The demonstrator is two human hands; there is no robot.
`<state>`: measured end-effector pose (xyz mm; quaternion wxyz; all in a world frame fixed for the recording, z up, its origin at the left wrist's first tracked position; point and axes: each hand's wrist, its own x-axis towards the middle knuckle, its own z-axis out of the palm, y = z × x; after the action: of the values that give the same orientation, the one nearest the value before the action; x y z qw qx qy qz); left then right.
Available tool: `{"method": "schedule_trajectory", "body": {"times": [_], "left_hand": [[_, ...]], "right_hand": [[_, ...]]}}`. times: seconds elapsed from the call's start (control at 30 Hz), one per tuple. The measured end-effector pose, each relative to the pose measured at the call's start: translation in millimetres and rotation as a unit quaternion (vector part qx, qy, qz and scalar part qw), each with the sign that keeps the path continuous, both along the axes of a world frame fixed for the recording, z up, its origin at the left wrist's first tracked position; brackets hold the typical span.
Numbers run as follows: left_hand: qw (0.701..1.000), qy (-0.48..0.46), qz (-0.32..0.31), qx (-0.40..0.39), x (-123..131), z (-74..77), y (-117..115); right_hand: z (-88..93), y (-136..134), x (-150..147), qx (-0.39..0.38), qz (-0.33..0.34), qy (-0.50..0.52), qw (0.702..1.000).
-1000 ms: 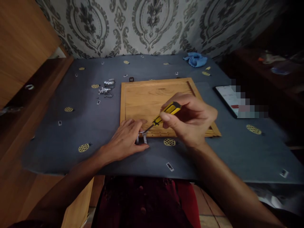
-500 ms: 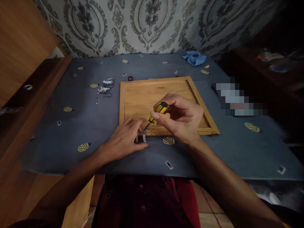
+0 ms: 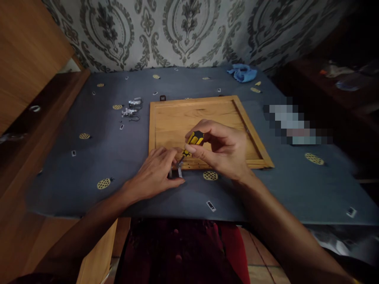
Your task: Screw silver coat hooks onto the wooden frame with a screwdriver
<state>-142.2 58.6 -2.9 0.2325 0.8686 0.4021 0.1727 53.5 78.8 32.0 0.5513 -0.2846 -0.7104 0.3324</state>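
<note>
A wooden cabinet door [image 3: 189, 118] with a raised frame lies flat on the cloth-covered table. At its near left edge, my left hand [image 3: 158, 169] is closed on a metal hinge [image 3: 179, 170], partly hidden by the fingers. My right hand [image 3: 226, 148] grips a short yellow-and-black screwdriver [image 3: 194, 140] between thumb and fingers. The screwdriver slants down to the left, and its tip meets the hinge area beside my left fingers. Whether the tip sits in a screw is too small to tell.
More metal hinges [image 3: 132, 108] lie on the table left of the door. A crumpled blue cloth [image 3: 242, 73] is at the back right. A blurred-out object [image 3: 291, 122] lies at the right edge. Wooden furniture [image 3: 32, 51] borders the left side.
My right hand and the screwdriver have shifted slightly left and down, and the handle stands a bit differently in the fingers. My left hand holds its place on the hinge.
</note>
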Motion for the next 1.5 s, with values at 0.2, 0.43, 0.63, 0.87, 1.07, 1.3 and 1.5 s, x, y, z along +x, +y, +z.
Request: {"method": "schedule_trajectory", "body": {"times": [0.2, 0.43, 0.63, 0.87, 1.07, 1.3, 1.5], "left_hand": [[1.000, -0.008, -0.004, -0.003, -1, 0.6, 0], [1.000, 0.002, -0.002, -0.005, 0, 2.1, 1], [1.000, 0.008, -0.002, -0.009, 0, 2.3, 1], [1.000, 0.004, 0.000, 0.006, 0, 1.1, -1], [1.000, 0.010, 0.000, 0.003, 0, 2.5, -1], [1.000, 0.011, 0.000, -0.010, 0, 3.1, -1], [1.000, 0.006, -0.005, -0.012, 0, 3.4, -2]], "right_hand": [[0.1, -4, 2, -0.084, 0.038, 0.024, 0.995], [1.6, -4, 4, -0.085, 0.072, 0.033, 0.993], [2.3, -5, 3, -0.085, 0.068, 0.026, 0.994], [-2.7, -2, -1, -0.041, 0.025, 0.029, 0.998], [-7.9, 0, -2, -0.005, -0.017, 0.035, 0.999], [-8.4, -3, -4, 0.008, -0.032, 0.035, 0.999], [-1.8, -4, -4, 0.036, -0.095, 0.077, 0.992]]}}
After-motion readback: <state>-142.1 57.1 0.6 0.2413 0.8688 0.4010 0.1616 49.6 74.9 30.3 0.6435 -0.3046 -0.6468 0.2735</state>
